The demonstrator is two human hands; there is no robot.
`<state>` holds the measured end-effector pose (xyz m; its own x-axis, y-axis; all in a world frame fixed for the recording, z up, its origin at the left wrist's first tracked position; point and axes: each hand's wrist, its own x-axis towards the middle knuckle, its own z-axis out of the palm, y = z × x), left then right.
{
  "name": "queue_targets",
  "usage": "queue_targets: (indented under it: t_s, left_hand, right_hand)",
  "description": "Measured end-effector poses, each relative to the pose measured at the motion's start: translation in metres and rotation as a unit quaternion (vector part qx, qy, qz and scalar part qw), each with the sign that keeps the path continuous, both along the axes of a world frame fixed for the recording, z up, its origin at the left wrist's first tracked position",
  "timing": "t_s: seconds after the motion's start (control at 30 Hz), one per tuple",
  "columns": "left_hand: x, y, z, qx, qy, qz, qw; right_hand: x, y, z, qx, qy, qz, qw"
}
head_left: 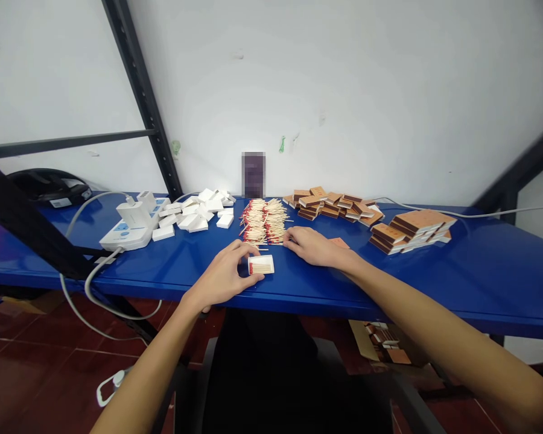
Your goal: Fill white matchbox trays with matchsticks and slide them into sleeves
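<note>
Near the table's front edge, my left hand grips a small white matchbox tray between thumb and fingers. Inside it lies a layer of red-tipped matches, heads to the left. Just behind the tray spreads a big heap of loose matches in two rough columns. My right hand is at the heap's right front corner, its thumb and fingertips closed together against the match ends; whether a match is between them is too small to tell. Partly hidden behind that hand, an orange-brown matchbox sleeve lies flat.
White empty trays are piled left of the matches, beside a power strip with cables. Brown matchboxes lie heaped at the back right, with stacked matchboxes farther right. A carton of matchbox pieces sits below the table.
</note>
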<state>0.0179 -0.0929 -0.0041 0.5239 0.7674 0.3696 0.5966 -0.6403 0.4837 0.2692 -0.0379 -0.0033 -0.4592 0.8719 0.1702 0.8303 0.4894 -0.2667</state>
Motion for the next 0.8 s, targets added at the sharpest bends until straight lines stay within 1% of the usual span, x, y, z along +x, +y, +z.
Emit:
queue_targets:
  t_s: [0.1, 0.2, 0.3, 0.5, 0.8]
  left_hand:
    - [0.0, 0.0, -0.001, 0.001, 0.0, -0.003, 1.0]
    - [0.0, 0.0, -0.001, 0.001, -0.001, -0.007, 1.0]
    - [0.0, -0.001, 0.0, -0.004, 0.001, -0.01, 1.0]
    - [-0.001, 0.0, 0.0, -0.004, -0.004, -0.012, 1.0]
    - [0.0, 0.001, -0.001, -0.003, 0.0, -0.011, 1.0]
  right_hand:
    - [0.001, -0.002, 0.003, -0.021, 0.001, 0.007, 1.0]
    - [0.001, -0.003, 0.005, -0.026, -0.007, 0.013, 1.0]
    - [0.001, -0.005, 0.005, -0.013, 0.0, 0.012, 1.0]
    - [-0.005, -0.003, 0.003, 0.034, 0.071, 0.025, 0.997]
    - [-0.015, 0.003, -0.008, 0.054, 0.032, 0.016, 0.998]
